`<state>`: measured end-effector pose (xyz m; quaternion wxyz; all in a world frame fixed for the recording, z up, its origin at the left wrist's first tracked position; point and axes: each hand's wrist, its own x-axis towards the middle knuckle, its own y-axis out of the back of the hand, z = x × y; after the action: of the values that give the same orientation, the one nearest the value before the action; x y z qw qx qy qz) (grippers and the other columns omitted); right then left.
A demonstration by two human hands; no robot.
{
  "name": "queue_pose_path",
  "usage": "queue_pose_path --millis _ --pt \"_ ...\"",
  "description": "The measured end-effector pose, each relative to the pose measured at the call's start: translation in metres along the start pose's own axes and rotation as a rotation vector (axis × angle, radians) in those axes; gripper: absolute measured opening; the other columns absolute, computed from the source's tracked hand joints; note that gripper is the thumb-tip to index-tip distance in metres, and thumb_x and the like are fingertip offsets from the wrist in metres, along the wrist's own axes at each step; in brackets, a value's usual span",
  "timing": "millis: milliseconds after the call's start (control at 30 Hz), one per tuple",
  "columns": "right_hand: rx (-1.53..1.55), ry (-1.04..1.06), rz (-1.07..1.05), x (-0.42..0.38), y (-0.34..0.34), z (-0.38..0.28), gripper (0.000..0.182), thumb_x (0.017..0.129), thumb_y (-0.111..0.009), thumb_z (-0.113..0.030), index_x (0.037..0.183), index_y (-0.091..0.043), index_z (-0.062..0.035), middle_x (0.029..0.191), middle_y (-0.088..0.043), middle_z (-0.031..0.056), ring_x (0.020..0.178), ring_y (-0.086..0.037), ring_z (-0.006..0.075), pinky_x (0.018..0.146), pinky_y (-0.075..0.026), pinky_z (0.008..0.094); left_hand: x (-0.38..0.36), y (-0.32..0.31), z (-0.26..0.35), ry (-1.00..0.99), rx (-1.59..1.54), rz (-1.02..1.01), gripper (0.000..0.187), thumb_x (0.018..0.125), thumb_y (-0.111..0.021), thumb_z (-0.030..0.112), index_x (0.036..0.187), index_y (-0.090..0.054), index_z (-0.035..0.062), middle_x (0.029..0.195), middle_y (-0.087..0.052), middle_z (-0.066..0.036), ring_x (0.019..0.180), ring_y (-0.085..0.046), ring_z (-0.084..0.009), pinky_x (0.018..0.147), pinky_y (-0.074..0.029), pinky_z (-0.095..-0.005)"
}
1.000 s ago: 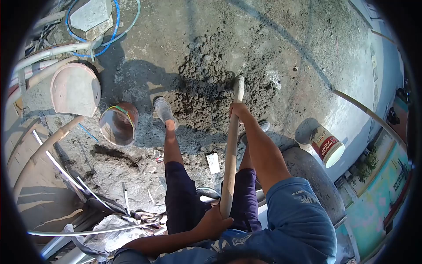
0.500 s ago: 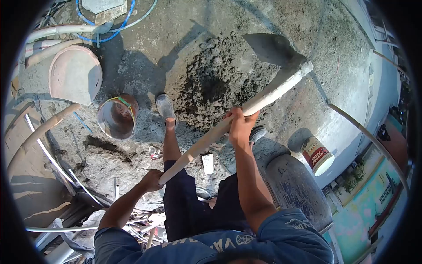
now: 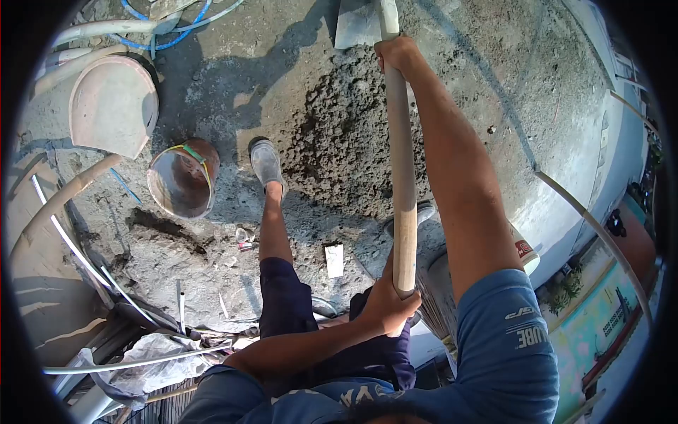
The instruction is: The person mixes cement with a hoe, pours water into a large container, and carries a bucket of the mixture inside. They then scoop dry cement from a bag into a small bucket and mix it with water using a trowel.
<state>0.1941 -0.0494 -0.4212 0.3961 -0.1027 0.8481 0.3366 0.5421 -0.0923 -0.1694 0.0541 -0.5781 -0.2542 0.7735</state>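
A hoe with a thick wooden handle (image 3: 402,169) runs up the middle of the view, its broad metal blade (image 3: 357,27) by the top edge and partly cut off there. High on the handle, close to the blade, my right hand (image 3: 400,54) is wrapped round the wood with the arm stretched far out. My left hand (image 3: 390,305) grips the butt end in front of my thighs. Below the blade lies a heap of dark, lumpy wet mortar (image 3: 346,134), partly covered by the handle.
My shod foot (image 3: 265,161) stands left of the heap; the other is partly behind the handle. Further left are a bucket (image 3: 182,180) and a round-edged pale tub (image 3: 116,104). A paint pail (image 3: 524,251) is mostly behind my right arm. Pipes and poles (image 3: 67,201) line the left side.
The hoe has swung from slanting up-right to nearly upright in view, its blade now further up and left. My left hand moved right and down; my right hand reached forward.
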Motion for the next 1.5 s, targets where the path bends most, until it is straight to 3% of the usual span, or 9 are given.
queue_pose_path --millis 133,233,400,600,800,933,1000,1167,1500 --pt "0.0 -0.301 -0.254 -0.077 -0.039 0.106 0.044 0.072 -0.058 -0.011 0.108 -0.042 0.0105 0.065 -0.063 0.0149 0.057 -0.065 0.0208 0.056 -0.054 0.0346 -0.076 -0.021 -0.023 0.312 -0.098 -0.083 0.022 0.077 -0.064 0.005 0.089 -0.045 0.0015 0.068 -0.056 -0.006 0.057 -0.058 -0.0137 0.054 -0.05 -0.0277" --pt "0.045 -0.43 -0.311 -0.114 -0.076 0.182 0.022 0.074 -0.062 -0.01 0.089 -0.055 0.0047 0.065 -0.062 0.0116 0.056 -0.064 0.0226 0.056 -0.054 0.038 -0.096 -0.02 -0.046 0.411 -0.06 -0.048 0.022 0.076 -0.064 0.005 0.087 -0.045 0.0018 0.067 -0.056 -0.007 0.056 -0.058 -0.0143 0.053 -0.05 -0.028" --pt "0.273 -0.549 -0.198 -0.17 -0.057 0.16 0.019 0.076 -0.061 -0.01 0.087 -0.053 0.0033 0.066 -0.06 0.0118 0.054 -0.059 0.0193 0.051 -0.051 0.0369 -0.137 0.026 -0.025 0.472 0.181 -0.082 0.026 0.072 -0.07 0.013 0.088 -0.052 0.0022 0.072 -0.06 -0.008 0.063 -0.061 -0.0155 0.058 -0.05 -0.0296" --pt "0.925 -0.492 0.283 -0.295 -0.115 0.141 0.033 0.076 -0.055 -0.002 0.101 -0.034 -0.0083 0.07 -0.053 0.0087 0.05 -0.054 0.0202 0.044 -0.047 0.0348 -0.234 0.226 -0.036 0.502 0.921 -0.012 0.037 0.071 -0.07 0.024 0.098 -0.057 0.0025 0.075 -0.063 -0.01 0.067 -0.061 -0.0188 0.068 -0.048 -0.0334" --pt "1.186 -0.402 0.391 -0.357 -0.146 0.14 0.065 0.073 -0.059 0.001 0.125 -0.022 -0.0088 0.082 -0.051 0.0097 0.07 -0.058 0.0195 0.063 -0.049 0.0335 -0.142 0.41 -0.065 0.221 1.871 -0.053 0.028 0.061 -0.071 0.018 0.087 -0.066 0.0087 0.083 -0.064 -0.009 0.09 -0.059 -0.0287 0.094 -0.04 -0.0372" --pt "1.146 -0.237 0.648 -0.299 0.004 0.208 0.047 0.072 -0.053 0.002 0.11 -0.026 -0.0073 0.072 -0.05 0.012 0.055 -0.056 0.023 0.048 -0.049 0.036 -0.018 0.288 -0.051 -0.225 1.739 -0.251 0.034 0.055 -0.071 0.018 0.087 -0.066 0.0062 0.081 -0.061 -0.012 0.089 -0.057 -0.0289 0.086 -0.044 -0.0408" --pt "1.096 -0.25 0.788 -0.247 0.094 0.258 0.038 0.071 -0.054 0.001 0.1 -0.03 -0.0056 0.072 -0.049 0.0117 0.052 -0.053 0.0238 0.046 -0.047 0.0379 0.036 0.193 -0.052 0.09 1.428 -0.38 0.037 0.063 -0.067 0.019 0.096 -0.06 0.0033 0.083 -0.062 -0.017 0.082 -0.06 -0.0354 0.074 -0.048 -0.0414" --pt "0.952 -0.485 0.601 -0.12 0.26 0.407 0.01 0.076 -0.053 -0.004 0.082 -0.046 -0.0007 0.063 -0.051 0.0102 0.051 -0.052 0.021 0.046 -0.046 0.0363 0.1 -0.04 -0.029 -0.112 1.241 -0.465 0.045 0.076 -0.06 0.014 0.108 -0.043 -0.0117 0.081 -0.061 -0.029 0.076 -0.062 -0.0413 0.071 -0.051 -0.0449" --pt "1.119 -0.76 0.313 -0.139 0.162 0.454 0.011 0.08 -0.05 -0.012 0.072 -0.046 -0.0065 0.058 -0.048 0.0062 0.049 -0.049 0.0195 0.047 -0.045 0.0338 0.026 -0.086 -0.002 0.197 1.27 -0.496 0.045 0.083 -0.057 0.018 0.111 -0.034 -0.008 0.074 -0.059 -0.027 0.074 -0.062 -0.0441 0.067 -0.05 -0.0488"
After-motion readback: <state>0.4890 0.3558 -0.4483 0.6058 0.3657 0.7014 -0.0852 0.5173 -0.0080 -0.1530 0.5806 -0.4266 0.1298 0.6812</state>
